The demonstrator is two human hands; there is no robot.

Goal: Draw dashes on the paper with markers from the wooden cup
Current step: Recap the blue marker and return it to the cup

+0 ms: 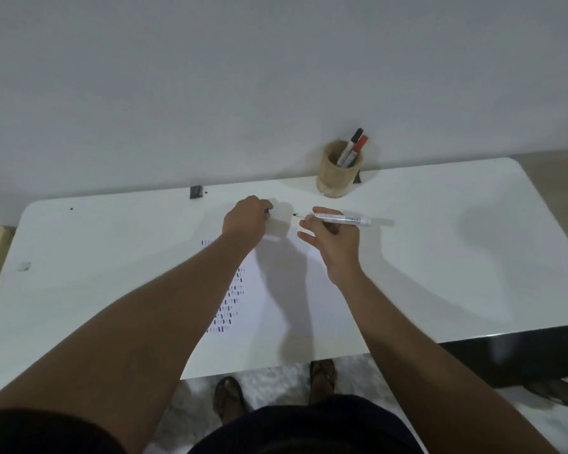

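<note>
My right hand (333, 239) holds an uncapped white marker (340, 219) level above the table, its dark tip pointing left. My left hand (245, 221) is closed around a small blue cap (267, 211), a short way left of that tip. Below both hands lies the white paper (276, 306), with several rows of blue and purple dashes (232, 301) down its left part, partly hidden by my left forearm. The wooden cup (338, 173) stands at the table's back edge, holding a black-capped marker (353, 144) and a red-capped marker (359, 145).
The white table (440, 257) stands against a plain wall. A small dark clip (195, 192) sits at the back edge, and a small pale object (24, 266) near the left edge. My sandalled feet (230, 398) show below the front edge. A dark shape (538, 358) lies at right.
</note>
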